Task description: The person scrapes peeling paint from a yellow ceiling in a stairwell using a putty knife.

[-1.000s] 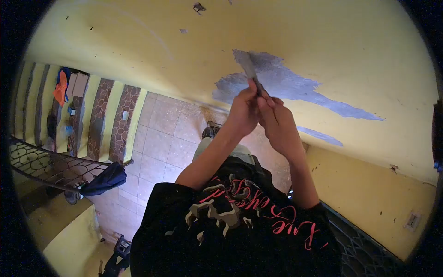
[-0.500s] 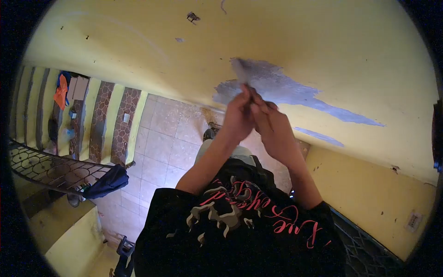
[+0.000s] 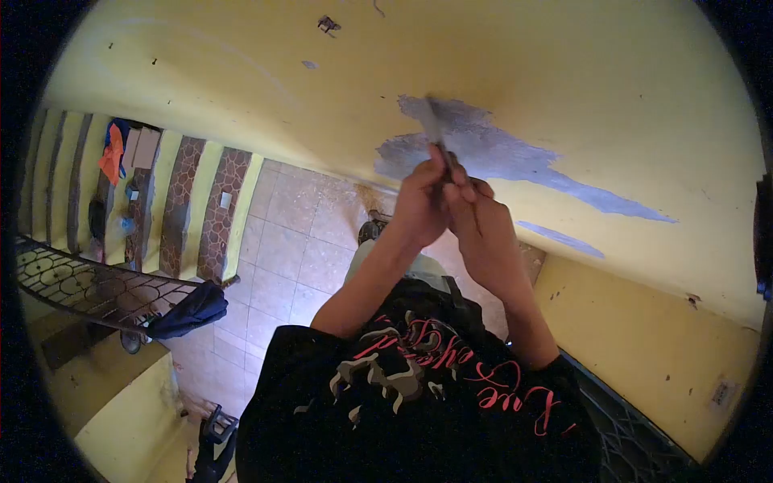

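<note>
A thin scraper (image 3: 433, 118) points up from my joined hands, its blade smeared by motion and lying over the bared grey patch (image 3: 483, 143) on the yellow wall (image 3: 580, 105). My left hand (image 3: 423, 197) is closed round the scraper's handle, thumb along it near the blade. Pressed against it from the right, my right hand (image 3: 477, 217) has its fingers wrapped over the same handle. Most of the handle is hidden by the fingers. The blade tip reaches the upper left edge of the patch, where paint meets grey.
Stone-patterned steps (image 3: 221, 201) rise at left, with an orange cloth (image 3: 112, 153) on them. A dark cloth (image 3: 189, 312) hangs on the metal railing (image 3: 97, 282). Tiled floor (image 3: 278, 241) lies below, with crumbs near the wall. A dark lattice (image 3: 636, 419) stands at lower right.
Both hands and the scraper have shifted slightly right in view, and the blade stands a little more upright. The right fingers sit closer round the handle. The view itself has moved slightly.
</note>
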Motion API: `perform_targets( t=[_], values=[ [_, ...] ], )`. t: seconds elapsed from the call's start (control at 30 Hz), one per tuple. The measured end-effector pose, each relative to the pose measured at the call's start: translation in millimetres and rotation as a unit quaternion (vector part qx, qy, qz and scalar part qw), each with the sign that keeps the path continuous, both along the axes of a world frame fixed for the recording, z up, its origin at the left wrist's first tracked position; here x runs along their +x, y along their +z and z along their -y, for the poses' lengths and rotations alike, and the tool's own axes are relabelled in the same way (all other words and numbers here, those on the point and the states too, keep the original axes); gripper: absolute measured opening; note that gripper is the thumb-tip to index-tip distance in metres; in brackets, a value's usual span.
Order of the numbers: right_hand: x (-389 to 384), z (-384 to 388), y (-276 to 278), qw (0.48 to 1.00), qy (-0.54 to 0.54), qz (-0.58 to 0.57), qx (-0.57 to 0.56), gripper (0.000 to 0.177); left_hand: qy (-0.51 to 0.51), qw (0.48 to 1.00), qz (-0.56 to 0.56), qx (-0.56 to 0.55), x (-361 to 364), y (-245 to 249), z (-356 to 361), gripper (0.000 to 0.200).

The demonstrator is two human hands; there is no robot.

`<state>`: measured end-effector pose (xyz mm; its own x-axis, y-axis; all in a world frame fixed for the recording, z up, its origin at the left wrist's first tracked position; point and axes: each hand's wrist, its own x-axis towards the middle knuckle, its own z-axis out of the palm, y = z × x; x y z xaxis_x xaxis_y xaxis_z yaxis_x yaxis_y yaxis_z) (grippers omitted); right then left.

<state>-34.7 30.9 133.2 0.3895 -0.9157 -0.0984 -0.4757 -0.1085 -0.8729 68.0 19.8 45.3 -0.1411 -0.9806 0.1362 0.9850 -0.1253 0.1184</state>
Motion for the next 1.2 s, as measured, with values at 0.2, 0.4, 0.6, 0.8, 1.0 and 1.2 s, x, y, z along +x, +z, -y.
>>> perform_targets(
  t=[0.2,0.4,0.6,0.8,1.0,1.2],
  values=[
    [9,8,1,0.997,0.009,-0.032,-0.063,0.038,0.016,0.999,0.038,0.032,3,8,3,0.044],
    [1,1,12,0.998,-0.011,-0.055,-0.015,0.036,-0.001,0.996,0.063,0.058,-3,15,-3,0.043],
    [9,17,-3,0.997,0.016,-0.020,-0.072,0.033,0.031,0.996,0.066,0.056,1,6,7,0.046],
    [17,14,3,0.996,-0.038,-0.072,-0.024,0.036,0.029,0.997,0.057,0.042,6,4,8,0.044],
    [19,15,-7,0.996,-0.041,-0.027,-0.077,0.038,0.033,0.998,0.049,0.037,11,7,8,0.044],
    [21,19,5,0.995,0.001,-0.052,-0.080,0.033,0.032,0.994,0.086,0.055,14,23,9,0.045]
  ],
)
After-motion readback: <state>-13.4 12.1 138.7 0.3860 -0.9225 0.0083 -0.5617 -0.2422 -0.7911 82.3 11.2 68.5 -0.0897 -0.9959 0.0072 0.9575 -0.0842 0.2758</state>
